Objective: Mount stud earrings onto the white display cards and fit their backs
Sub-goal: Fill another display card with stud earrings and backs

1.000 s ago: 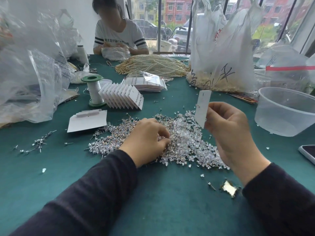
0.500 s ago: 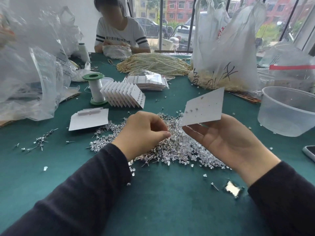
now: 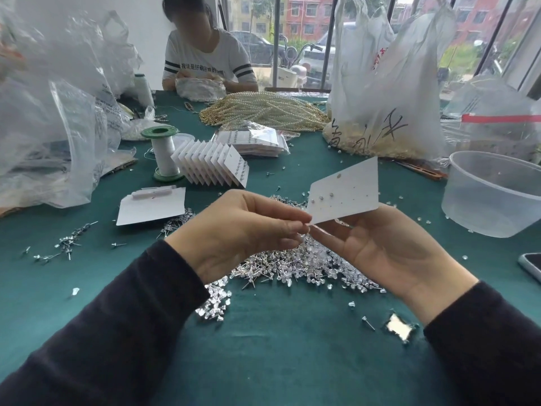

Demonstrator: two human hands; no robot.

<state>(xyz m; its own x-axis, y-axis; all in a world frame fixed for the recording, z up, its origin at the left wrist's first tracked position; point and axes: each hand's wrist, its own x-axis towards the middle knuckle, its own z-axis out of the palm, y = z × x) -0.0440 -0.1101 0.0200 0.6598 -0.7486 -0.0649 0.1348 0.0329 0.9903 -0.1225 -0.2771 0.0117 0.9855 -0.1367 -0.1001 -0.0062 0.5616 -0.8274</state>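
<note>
My right hand (image 3: pixel 389 247) is palm up and holds a white display card (image 3: pixel 351 194) tilted above the table, its fingers hidden behind the card. A few small studs (image 3: pixel 322 197) sit in the card near its left edge. My left hand (image 3: pixel 234 230) is raised beside the card's lower left corner with thumb and fingertips pinched together; what they pinch is too small to see. Below both hands lies a pile of stud earrings and clear backs (image 3: pixel 307 268) on the green table.
Filled cards (image 3: pixel 213 162) stand in a fanned row behind, beside a green spool (image 3: pixel 164 153) and flat blank cards (image 3: pixel 152 206). A clear plastic tub (image 3: pixel 491 194) and a phone (image 3: pixel 531 265) are at right. Plastic bags flank the table; pearl strands (image 3: pixel 263 109) and another person sit opposite.
My left hand lifted off the pile with fingertips pinched and moved right to the card's corner. My right hand turned the card from edge-on to face up.
</note>
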